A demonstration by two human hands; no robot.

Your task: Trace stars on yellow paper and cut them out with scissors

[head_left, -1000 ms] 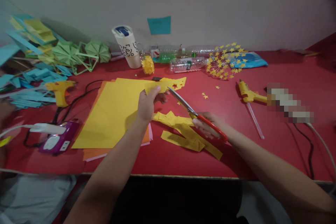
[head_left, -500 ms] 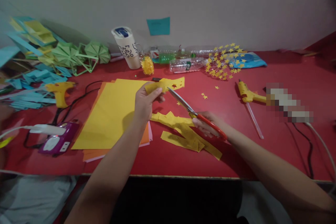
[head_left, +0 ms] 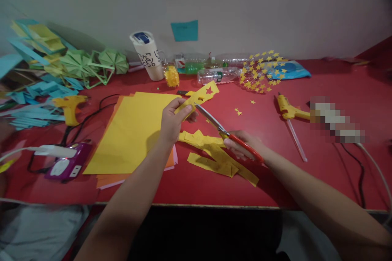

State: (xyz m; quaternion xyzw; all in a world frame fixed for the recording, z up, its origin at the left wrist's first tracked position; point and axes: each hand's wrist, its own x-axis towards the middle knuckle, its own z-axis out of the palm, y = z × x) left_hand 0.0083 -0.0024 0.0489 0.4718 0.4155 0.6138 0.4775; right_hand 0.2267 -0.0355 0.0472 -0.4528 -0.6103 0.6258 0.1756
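Observation:
A yellow paper strip (head_left: 200, 94) with a star-shaped hole near its far end is pinched in my left hand (head_left: 174, 118). My right hand (head_left: 243, 147) grips red-handled scissors (head_left: 214, 122), whose blade tips meet the strip beside my left thumb. The blades look nearly closed. Just behind the strip lies a yellow utility knife (head_left: 206, 96), partly covered. Several yellow paper strips (head_left: 211, 144) lie heaped below my hands. Small cut-out paper stars (head_left: 239, 111) rest on the red table to the right.
Left of my hands is a stack of coloured paper (head_left: 122, 142). Glue guns (head_left: 288, 108) lie on both sides, near a purple power adapter (head_left: 72, 163) and cords. A white tumbler (head_left: 148, 57), plastic bottles (head_left: 217, 75) and a star-covered ball (head_left: 261, 73) stand along the wall.
My left hand has turned the strip so its far end tilts upward, and the star hole now shows clearly. The scissors have barely shifted.

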